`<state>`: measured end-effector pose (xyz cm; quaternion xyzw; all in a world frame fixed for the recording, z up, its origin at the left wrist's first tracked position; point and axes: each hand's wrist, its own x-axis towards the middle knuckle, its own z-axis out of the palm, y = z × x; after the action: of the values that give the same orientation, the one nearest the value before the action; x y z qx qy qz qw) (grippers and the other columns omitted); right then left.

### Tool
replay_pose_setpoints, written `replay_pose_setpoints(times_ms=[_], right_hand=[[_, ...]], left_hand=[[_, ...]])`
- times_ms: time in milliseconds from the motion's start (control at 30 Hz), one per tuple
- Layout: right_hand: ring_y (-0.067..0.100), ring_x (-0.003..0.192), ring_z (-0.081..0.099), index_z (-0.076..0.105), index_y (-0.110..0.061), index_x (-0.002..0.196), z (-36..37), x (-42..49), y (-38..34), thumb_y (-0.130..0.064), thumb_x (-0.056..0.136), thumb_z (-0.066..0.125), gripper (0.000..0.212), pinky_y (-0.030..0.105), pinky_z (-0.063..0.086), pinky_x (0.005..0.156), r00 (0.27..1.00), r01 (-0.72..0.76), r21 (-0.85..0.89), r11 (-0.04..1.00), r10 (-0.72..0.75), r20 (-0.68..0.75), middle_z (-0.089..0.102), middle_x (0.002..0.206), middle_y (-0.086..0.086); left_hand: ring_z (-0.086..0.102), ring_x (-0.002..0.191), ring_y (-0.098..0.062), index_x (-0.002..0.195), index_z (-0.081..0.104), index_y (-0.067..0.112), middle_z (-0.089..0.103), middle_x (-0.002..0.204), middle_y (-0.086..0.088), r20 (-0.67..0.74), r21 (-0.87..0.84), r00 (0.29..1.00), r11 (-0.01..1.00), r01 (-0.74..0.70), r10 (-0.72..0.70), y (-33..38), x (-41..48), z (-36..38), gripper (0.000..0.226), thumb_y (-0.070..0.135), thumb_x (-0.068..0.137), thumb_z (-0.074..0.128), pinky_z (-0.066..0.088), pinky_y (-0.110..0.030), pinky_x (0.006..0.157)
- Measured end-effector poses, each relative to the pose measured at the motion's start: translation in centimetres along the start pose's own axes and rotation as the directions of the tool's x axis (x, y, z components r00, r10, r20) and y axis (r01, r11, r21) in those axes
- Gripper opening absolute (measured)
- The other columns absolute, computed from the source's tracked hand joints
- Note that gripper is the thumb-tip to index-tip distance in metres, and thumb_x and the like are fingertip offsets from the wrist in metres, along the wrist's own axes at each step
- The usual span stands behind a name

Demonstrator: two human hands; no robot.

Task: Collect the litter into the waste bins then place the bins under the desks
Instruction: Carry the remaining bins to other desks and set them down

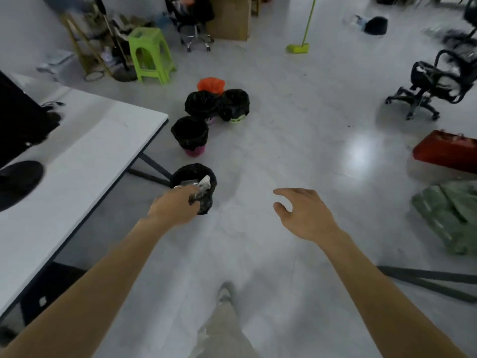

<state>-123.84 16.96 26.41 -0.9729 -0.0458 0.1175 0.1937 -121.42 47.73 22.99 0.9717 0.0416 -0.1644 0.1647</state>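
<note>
- Waste bin, small and round, lined with a black plastic bag (192,173): caught at the near rim by left hand (173,208), fingers curled round the liner edge. Lifted or standing on the pale floor: cannot tell.
- Crumpled white paper and clear wrapper litter (205,182) inside, just past the gripping fingers.
- Right hand (307,215) well off to the right of the grip, fingers spread and relaxed, holding nothing.
- White rectangular desk (90,151) close on the left of the grip, with its dark angled leg frame (152,167) just beyond and left of the bin.
- Three more black-lined bins (189,130) and an orange-lined bin (211,85) clustered farther ahead of the grip, not yet under any desk.
- Step in hand, as judged: moving this bin to a spot under the desk.
- To do well:
  - Take rim and liner together, not liner alone, to avoid pulling the bag off.
  - Keep level, to avoid spilling the paper.
  - Swing left and low, clear of the leg frame.
  - Set down well back under the top.
  - Steady with the free right hand against any sagging.
</note>
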Motion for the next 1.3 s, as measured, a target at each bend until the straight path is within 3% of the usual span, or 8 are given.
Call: replay_pose_setpoints(times_ms=[200,333,567,800,900,1000,1067,1300], right_hand=[[0.021,0.142,0.032,0.048,-0.037,0.143,-3.6,19.8,1.6,-0.044,0.099,0.044,0.044,0.04,0.037,0.112,0.996,0.084,-0.041,0.996,-0.083,0.019,0.05,0.147,-0.013],[0.02,0.14,0.037,0.049,-0.037,0.141,-7.1,32.3,2.5,-0.045,0.099,0.046,0.043,0.04,0.04,0.11,0.995,0.103,-0.038,0.994,-0.103,0.016,0.053,0.144,-0.013],[0.018,0.139,0.036,0.049,-0.038,0.142,-10.7,49.2,3.7,-0.044,0.099,0.047,0.043,0.039,0.039,0.11,0.992,0.104,-0.019,0.994,-0.103,0.07,0.054,0.143,-0.013],[0.019,0.14,0.036,0.047,-0.038,0.143,-12.7,74.1,2.7,-0.047,0.099,0.045,0.045,0.037,0.038,0.11,0.948,0.267,-0.006,0.964,-0.262,0.18,0.05,0.146,-0.013],[0.019,0.139,0.036,0.045,-0.036,0.145,-14.0,83.9,0.8,-0.047,0.099,0.044,0.047,0.037,0.038,0.109,0.907,0.345,-0.022,0.938,-0.327,0.264,0.049,0.147,-0.011],[0.02,0.13,0.048,0.046,-0.034,0.144,-14.7,91.7,-2.2,-0.047,0.098,0.046,0.048,0.039,0.045,0.104,0.87,0.402,-0.003,0.916,-0.381,0.312,0.053,0.144,-0.007],[0.017,0.126,0.053,0.048,-0.034,0.142,-14.2,96.2,-4.0,-0.046,0.097,0.049,0.047,0.039,0.047,0.102,0.84,0.422,0.038,0.906,-0.407,0.359,0.056,0.141,-0.007],[0.017,0.126,0.054,0.047,-0.028,0.142,-7.2,114.3,-12.0,-0.044,0.098,0.052,0.047,0.032,0.046,0.099,0.743,0.398,0.076,0.914,-0.37,0.558,0.056,0.141,-0.005]], left_hand=[[0.058,0.118,-0.032,0.139,0.049,0.031,0.06,0.134,-0.008,-0.064,-0.051,0.998,0.999,-0.006,0.003,2.4,18.0,-3.4,0.045,0.036,0.094,0.05,0.048,-0.048,0.1],[0.051,0.128,-0.03,0.145,0.043,0.028,0.052,0.144,-0.006,-0.025,-0.063,0.999,0.998,0.029,-0.031,4.2,29.8,-6.6,0.049,0.034,0.097,0.047,0.042,-0.046,0.107],[0.052,0.126,-0.032,0.147,0.039,0.025,0.051,0.143,-0.009,0.057,-0.036,0.997,0.997,0.063,-0.061,6.1,45.0,-11.4,0.049,0.029,0.099,0.045,0.042,-0.045,0.105],[0.056,0.119,-0.029,0.146,0.039,0.032,0.051,0.141,-0.006,0.05,-0.171,0.966,0.951,0.258,-0.253,5.7,64.0,-15.1,0.049,0.037,0.098,0.046,0.047,-0.042,0.1],[0.058,0.116,-0.025,0.145,0.04,0.032,0.051,0.143,-0.003,0.051,-0.29,0.927,0.883,0.369,-0.371,5.1,69.9,-16.2,0.048,0.039,0.098,0.047,0.047,-0.043,0.101],[0.06,0.111,-0.024,0.145,0.041,0.031,0.05,0.141,-0.002,0.097,-0.417,0.885,0.789,0.452,-0.456,4.2,73.3,-17.3,0.047,0.037,0.099,0.048,0.051,-0.037,0.092],[0.059,0.115,-0.024,0.145,0.042,0.029,0.051,0.142,-0.003,0.118,-0.456,0.852,0.734,0.503,-0.51,2.8,75.8,-17.3,0.047,0.036,0.099,0.048,0.051,-0.037,0.094],[0.055,0.122,-0.028,0.145,0.043,0.026,0.052,0.143,-0.006,0.257,-0.6,0.735,0.493,0.63,-0.628,-4.4,89.2,-15.8,0.049,0.033,0.097,0.048,0.048,-0.036,0.097]])
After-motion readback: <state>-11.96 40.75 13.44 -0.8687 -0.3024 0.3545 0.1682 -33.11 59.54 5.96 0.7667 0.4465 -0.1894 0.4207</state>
